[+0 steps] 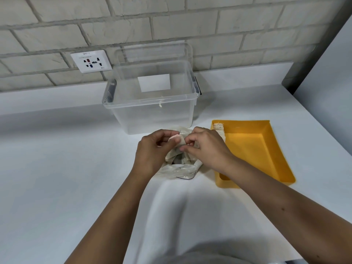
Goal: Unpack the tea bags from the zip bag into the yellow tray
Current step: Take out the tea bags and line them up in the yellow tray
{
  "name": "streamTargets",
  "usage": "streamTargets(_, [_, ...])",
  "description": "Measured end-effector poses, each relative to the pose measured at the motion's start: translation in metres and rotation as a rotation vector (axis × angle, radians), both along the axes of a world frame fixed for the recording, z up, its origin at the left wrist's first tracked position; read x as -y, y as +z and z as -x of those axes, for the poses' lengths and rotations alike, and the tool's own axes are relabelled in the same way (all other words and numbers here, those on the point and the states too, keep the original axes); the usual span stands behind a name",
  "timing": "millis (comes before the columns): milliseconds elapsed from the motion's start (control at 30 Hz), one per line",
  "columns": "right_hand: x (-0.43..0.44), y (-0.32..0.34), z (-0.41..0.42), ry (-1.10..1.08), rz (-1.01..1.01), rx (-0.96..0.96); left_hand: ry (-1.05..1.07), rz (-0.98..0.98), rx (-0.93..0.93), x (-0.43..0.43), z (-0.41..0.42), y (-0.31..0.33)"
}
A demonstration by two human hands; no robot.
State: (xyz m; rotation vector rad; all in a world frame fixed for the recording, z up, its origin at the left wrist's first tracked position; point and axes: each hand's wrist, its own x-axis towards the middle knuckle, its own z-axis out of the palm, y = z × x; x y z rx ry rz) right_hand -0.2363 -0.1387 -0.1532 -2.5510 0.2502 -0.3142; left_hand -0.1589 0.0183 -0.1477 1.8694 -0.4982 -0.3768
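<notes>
Tea bags point(174, 156) sit bunched in the zip bag point(180, 171) at frame centre. The left hand point(154, 149) and right hand point(207, 147) both have curled fingers pinching the bundle's upper edge. The yellow tray point(266, 149) lies immediately right, nearest the right hand. One tea bag point(219, 127) occupies its upper-left corner.

Head camera looks forward and down, close over the table point(76, 168).

Our left hand point(152, 149) and right hand point(207, 147) pinch a tea bag point(180, 140) over the crumpled zip bag point(181, 170). The yellow tray point(274, 147) lies at its three o'clock, a second tea bag point(219, 128) in the tray's eleven o'clock corner.
</notes>
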Motion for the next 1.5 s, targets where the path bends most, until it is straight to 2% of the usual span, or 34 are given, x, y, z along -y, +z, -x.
streamTargets(67, [0.000,-0.001,-0.002,-0.027,-0.088,0.020,0.004,0.000,-0.049,-0.003,0.001,-0.004])
streamTargets(133, [-0.001,-0.001,-0.003,-0.025,-0.087,-0.012,0.040,-0.037,-0.034,-0.006,0.003,-0.010])
streamTargets(167, [-0.001,-0.003,-0.003,-0.022,-0.022,-0.050,0.076,-0.049,-0.026,-0.008,0.003,-0.013])
streamTargets(267, [-0.002,-0.007,-0.003,-0.003,0.377,-0.226,0.147,-0.090,-0.021,-0.012,0.002,-0.019])
streamTargets(333, [-0.004,-0.012,-0.004,-0.025,0.529,-0.284,0.146,-0.133,-0.002,-0.013,0.001,-0.021])
streamTargets(600, [-0.020,-0.021,-0.011,-0.144,0.648,-0.276,0.145,-0.183,0.043,-0.014,0.000,-0.024])
streamTargets(700, [-0.017,-0.022,-0.011,-0.141,0.613,-0.246,0.150,-0.206,0.034,-0.015,-0.001,-0.025])
streamTargets(800, [-0.007,-0.022,-0.009,-0.147,0.410,-0.168,0.154,-0.219,-0.023,-0.015,-0.001,-0.025])
streamTargets(933, [0.006,-0.012,0.000,-0.065,0.056,0.115,0.158,-0.164,-0.238,-0.014,-0.001,-0.020])
streamTargets(1033, [0.007,-0.002,0.004,0.006,0.037,0.290,0.119,-0.148,-0.365,-0.011,-0.001,-0.015])
streamTargets(1233, [-0.003,-0.011,0.013,0.289,0.212,0.189,0.042,0.011,-0.611,-0.007,0.003,-0.007])
streamTargets(1367, [-0.001,-0.018,0.017,0.339,0.072,0.153,0.048,0.021,-0.629,-0.009,0.004,-0.010])
streamTargets(1500, [-0.002,-0.018,0.017,0.367,0.052,0.145,0.043,0.029,-0.620,-0.009,0.005,-0.014])
